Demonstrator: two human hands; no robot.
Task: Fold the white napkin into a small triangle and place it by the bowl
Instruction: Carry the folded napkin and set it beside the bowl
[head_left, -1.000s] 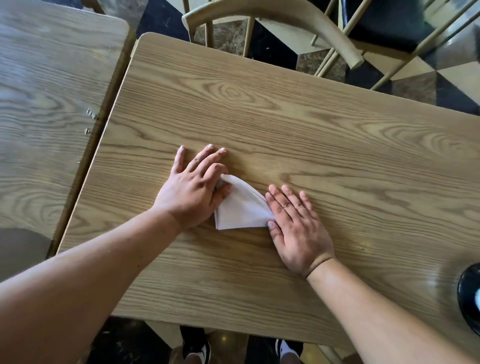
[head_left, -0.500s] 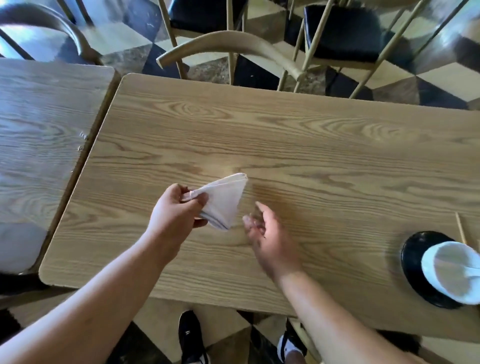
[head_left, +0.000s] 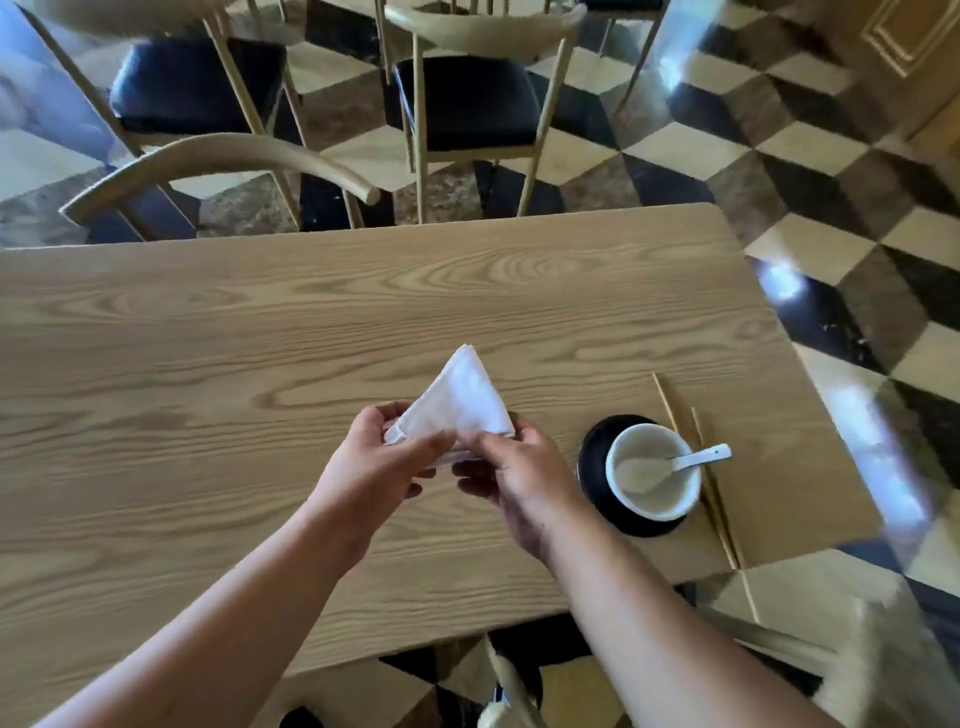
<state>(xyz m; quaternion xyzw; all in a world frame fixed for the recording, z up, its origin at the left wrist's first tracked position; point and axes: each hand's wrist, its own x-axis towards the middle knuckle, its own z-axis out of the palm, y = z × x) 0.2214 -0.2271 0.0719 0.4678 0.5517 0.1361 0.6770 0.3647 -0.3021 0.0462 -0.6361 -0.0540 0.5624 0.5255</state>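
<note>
The white napkin (head_left: 457, 397), folded into a small triangle, is held up off the wooden table (head_left: 208, 364) with its tip pointing away from me. My left hand (head_left: 382, 460) pinches its lower left corner and my right hand (head_left: 511, 470) pinches its lower right corner. A white bowl (head_left: 653, 475) with a white spoon (head_left: 691, 460) in it sits on a black saucer (head_left: 592, 457) just to the right of my right hand.
Wooden chopsticks (head_left: 698, 467) lie along the far side of the bowl, near the table's right edge. Chairs with dark seats (head_left: 467, 98) stand beyond the table on a checkered floor. Another chair back (head_left: 218, 161) is tucked against the far edge.
My right hand has taken hold of the napkin, which only the left hand held before. Both hands and my view have shifted right toward the bowl.
</note>
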